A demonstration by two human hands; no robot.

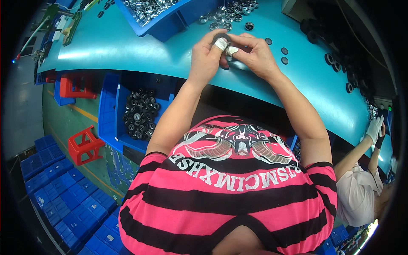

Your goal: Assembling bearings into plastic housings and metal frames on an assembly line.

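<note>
Both hands meet over the near part of the teal table (148, 57), and there it is between them: a black ring (221, 35), up off the surface at the fingertips. It's round, so no long axis shows; its face tips up toward the wearer, the hole's own axis running roughly toward the camera, though the exact tilt is hard to read behind the thumbs.

The left hand (205, 57) has it clamped, white-wrapped thumb across the ring's near face, fingers curled behind the far edge. In from the other side comes the right hand (257, 53), fingers bent and close together at the ring's right edge, its wrapped thumb tip just below; whether they pinch the ring or a smaller piece, I can't tell.

Beyond the hands, loose silver-centred wheels (229, 18) cluster beside a blue bin (180, 21) of shiny parts (148, 7). Right of the hands, three small dark discs (284, 50) lie flat, and further along black wheels (336, 66) line the table. Below the table's edge, a blue crate (109, 108) holds a heap of black wheels, and at far right a co-worker's white-gloved hand (374, 129) reaches over the tabletop.
</note>
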